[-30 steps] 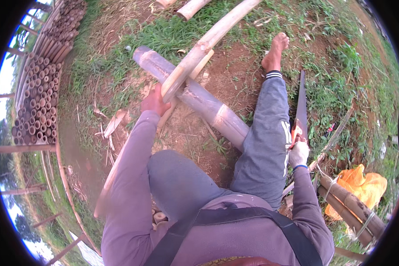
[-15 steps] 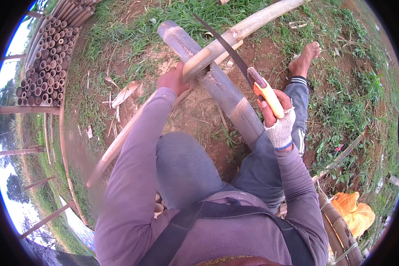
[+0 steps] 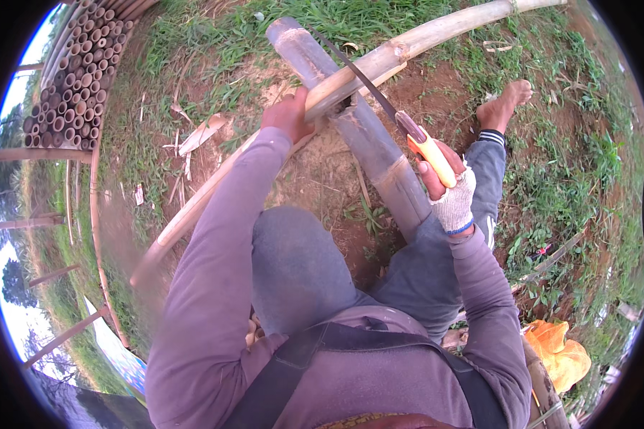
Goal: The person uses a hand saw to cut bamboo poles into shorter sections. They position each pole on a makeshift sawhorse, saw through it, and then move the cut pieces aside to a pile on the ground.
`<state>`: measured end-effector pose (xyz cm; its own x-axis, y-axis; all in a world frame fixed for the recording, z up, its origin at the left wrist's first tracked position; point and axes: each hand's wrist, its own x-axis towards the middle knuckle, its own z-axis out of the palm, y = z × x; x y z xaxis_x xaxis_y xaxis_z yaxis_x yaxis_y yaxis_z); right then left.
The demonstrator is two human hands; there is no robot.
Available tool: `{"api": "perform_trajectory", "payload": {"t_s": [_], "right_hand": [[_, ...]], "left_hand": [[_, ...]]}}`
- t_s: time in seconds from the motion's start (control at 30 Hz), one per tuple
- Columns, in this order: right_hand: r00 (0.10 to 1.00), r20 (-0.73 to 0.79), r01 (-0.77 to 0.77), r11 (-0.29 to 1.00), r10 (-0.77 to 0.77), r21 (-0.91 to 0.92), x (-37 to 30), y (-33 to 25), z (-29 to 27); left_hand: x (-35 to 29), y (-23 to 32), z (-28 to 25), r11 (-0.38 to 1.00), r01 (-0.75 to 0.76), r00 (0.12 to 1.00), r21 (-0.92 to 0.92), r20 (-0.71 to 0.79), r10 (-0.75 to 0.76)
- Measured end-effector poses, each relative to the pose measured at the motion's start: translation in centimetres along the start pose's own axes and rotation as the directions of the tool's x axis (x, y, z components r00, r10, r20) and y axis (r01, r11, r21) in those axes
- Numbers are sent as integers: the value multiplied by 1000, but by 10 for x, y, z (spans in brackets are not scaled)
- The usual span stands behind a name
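A handsaw (image 3: 433, 159) with an orange handle and a long dark blade is in my right hand (image 3: 451, 187), which wears a white glove with bare fingertips. Its blade lies slantwise across a thick pale bamboo pole (image 3: 436, 41). My left hand (image 3: 288, 116), bare, is wrapped round the pole close to its near end. Under the pole runs a stout grey bamboo trunk (image 3: 372, 139), reaching from my right thigh to the grass ahead. A thinner pale pole (image 3: 186, 218) slants down to the left beneath my left forearm; the crossing partly hides it.
At the far left, many cut bamboo tubes (image 3: 75, 93) are stacked in a rack. A dry husk (image 3: 202, 136) lies on the soil left of my hand. My bare foot (image 3: 506, 107) rests at the right. An orange sack (image 3: 559, 354) sits lower right beside bamboo lengths.
The view has shifted a little. Against the pole, the saw has come slightly back toward me, and its blade crosses closer to my left hand. Both hands keep their grip.
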<state>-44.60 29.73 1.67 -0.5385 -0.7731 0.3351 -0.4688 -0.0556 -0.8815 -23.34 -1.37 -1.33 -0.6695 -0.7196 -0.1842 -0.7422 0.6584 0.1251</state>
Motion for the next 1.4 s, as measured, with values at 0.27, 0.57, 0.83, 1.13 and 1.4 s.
{"api": "perform_trajectory", "payload": {"t_s": [0.27, 0.57, 0.83, 1.13, 1.4], "right_hand": [[986, -1, 165, 964, -168, -208, 33, 6, 22], [972, 64, 235, 933, -227, -271, 14, 23, 11], [997, 35, -60, 997, 62, -43, -3, 12, 5], [999, 3, 34, 998, -34, -51, 42, 11, 46], [999, 0, 51, 998, -52, -44, 48, 5, 53]], "left_hand": [[6, 5, 0, 999, 17, 999, 32, 48, -18], [5, -4, 4, 1000, -23, 999, -1, 40, 23], [7, -4, -2, 1000, -14, 999, 3, 34, 14], [-1, -3, -4, 999, -36, 998, -39, 57, 38], [2, -48, -15, 998, 61, 998, -6, -31, -61]]}}
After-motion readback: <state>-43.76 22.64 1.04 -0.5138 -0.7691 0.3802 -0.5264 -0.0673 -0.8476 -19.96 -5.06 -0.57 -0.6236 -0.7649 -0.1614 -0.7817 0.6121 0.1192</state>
